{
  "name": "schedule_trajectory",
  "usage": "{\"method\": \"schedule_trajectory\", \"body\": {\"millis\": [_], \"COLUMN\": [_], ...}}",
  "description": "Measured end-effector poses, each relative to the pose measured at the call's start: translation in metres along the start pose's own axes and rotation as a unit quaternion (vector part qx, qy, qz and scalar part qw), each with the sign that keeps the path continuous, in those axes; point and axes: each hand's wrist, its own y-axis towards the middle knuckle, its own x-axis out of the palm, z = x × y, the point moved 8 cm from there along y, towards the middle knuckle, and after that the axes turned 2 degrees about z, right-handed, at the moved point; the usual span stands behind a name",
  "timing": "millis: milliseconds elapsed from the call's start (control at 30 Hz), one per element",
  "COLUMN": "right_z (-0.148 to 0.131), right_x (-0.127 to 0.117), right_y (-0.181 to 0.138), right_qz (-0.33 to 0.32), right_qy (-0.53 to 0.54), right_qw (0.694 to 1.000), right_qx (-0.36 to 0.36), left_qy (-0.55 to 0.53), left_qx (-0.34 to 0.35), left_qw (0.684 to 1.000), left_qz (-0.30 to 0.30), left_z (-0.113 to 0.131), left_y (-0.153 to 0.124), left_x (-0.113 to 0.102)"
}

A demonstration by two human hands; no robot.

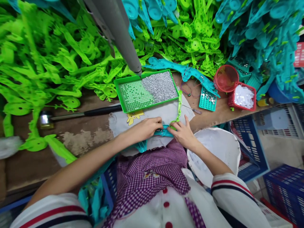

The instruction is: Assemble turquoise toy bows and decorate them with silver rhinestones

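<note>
Low over the cloth at the table's front edge, a blue plastic part (163,131) lies between my two hands. My left hand (152,126) grips its left side with fingers curled together. On its right side, my right hand (182,133) has its fingers bent onto the part, the index finger raised. A lime-green plastic part (179,107) runs from beside my right fingers up to the tray's corner. Just beyond my hands stands a green tray (122,103) of small silver screws (160,85). What lies under my fingertips is hidden.
A grey power driver (135,65) hangs over the tray. A hammer (102,110) lies left, a thin screwdriver (194,109) right. Lime-green parts (78,50) pile up behind. At right are a teal tray (207,99), a red cup (226,78) and a white basin (216,148).
</note>
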Motion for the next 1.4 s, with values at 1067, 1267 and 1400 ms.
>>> {"method": "schedule_trajectory", "body": {"millis": [1067,1267,1400], "right_z": [0.004,0.055,0.101], "right_x": [-0.003,-0.045,-0.049], "right_y": [-0.005,-0.029,-0.015], "right_qz": [0.006,0.223,0.304], "right_qy": [0.097,0.270,0.283], "right_qw": [0.995,0.923,0.867], "right_qx": [0.011,0.161,0.275], "left_qy": [0.075,0.023,-0.032], "left_qx": [0.027,0.027,0.001], "left_qw": [0.997,0.994,0.992], "left_qz": [0.021,0.104,0.125], "left_z": [-0.004,-0.005,0.001], "left_y": [0.002,-0.007,0.007], "left_x": [0.010,-0.002,-0.007]}}
